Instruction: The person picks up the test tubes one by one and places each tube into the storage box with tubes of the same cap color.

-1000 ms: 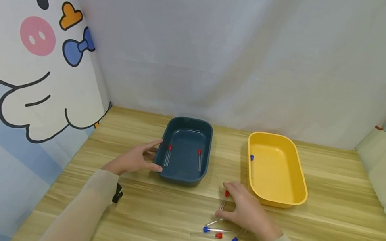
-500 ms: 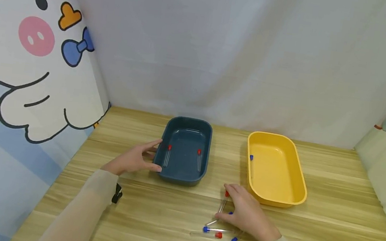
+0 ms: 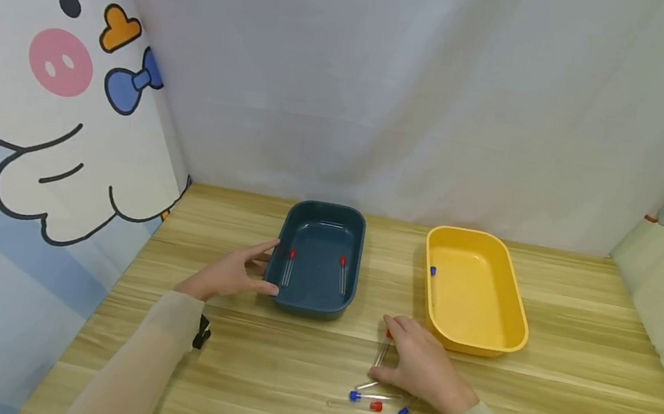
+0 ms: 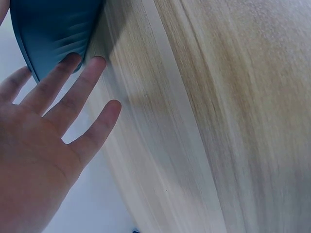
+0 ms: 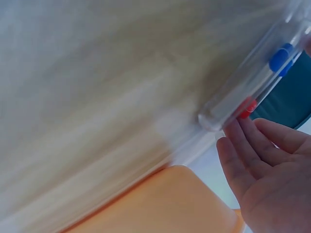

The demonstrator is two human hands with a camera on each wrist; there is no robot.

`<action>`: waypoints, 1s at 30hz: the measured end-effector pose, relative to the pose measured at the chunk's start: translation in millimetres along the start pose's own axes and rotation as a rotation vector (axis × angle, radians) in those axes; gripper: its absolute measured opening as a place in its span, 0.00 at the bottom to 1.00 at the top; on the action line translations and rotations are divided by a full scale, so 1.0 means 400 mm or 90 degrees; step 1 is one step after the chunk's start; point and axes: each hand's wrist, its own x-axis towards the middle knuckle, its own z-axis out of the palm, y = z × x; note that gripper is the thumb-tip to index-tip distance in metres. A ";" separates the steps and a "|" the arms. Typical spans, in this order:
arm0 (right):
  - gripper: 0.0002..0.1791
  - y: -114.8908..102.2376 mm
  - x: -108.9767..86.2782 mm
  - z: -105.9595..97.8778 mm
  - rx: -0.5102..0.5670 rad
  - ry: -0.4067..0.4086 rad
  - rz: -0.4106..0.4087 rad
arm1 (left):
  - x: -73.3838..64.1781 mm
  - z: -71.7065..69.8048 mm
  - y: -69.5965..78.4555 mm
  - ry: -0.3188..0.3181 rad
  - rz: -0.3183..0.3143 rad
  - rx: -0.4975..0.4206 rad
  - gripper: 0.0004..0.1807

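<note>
My left hand (image 3: 229,270) lies against the left side of the dark blue tray (image 3: 312,309), fingers spread and fairly straight, thumb at the near corner. Two red-capped test tubes lie in that tray, one at left (image 3: 288,271) and one at right (image 3: 343,278). With thumb and fingertips, my right hand (image 3: 421,362) pinches a red-capped test tube (image 3: 382,352) lengthwise, fingers at its red cap (image 5: 248,108). Close below are a blue-capped tube (image 3: 376,397), a red-capped tube (image 3: 350,404) and another blue cap (image 3: 403,413), its tube partly hidden by the hand.
A yellow tray (image 3: 471,348) stands right of the blue one, just beyond my right hand, with a blue-capped tube (image 3: 433,273) along its left wall. The wooden table (image 3: 258,386) ends at a pale curtain (image 3: 346,97) behind.
My right hand has shifted slightly left, covering a blue cap that showed beside the thumb half a second ago. The left hand and both trays stay put.
</note>
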 end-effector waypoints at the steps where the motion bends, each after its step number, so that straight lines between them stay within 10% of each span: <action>1: 0.52 0.000 0.001 0.000 -0.004 0.001 -0.003 | 0.000 0.000 0.001 0.000 -0.002 -0.001 0.61; 30: 0.49 -0.007 0.009 -0.036 0.012 0.046 -0.029 | -0.003 0.000 0.002 -0.004 0.003 -0.001 0.60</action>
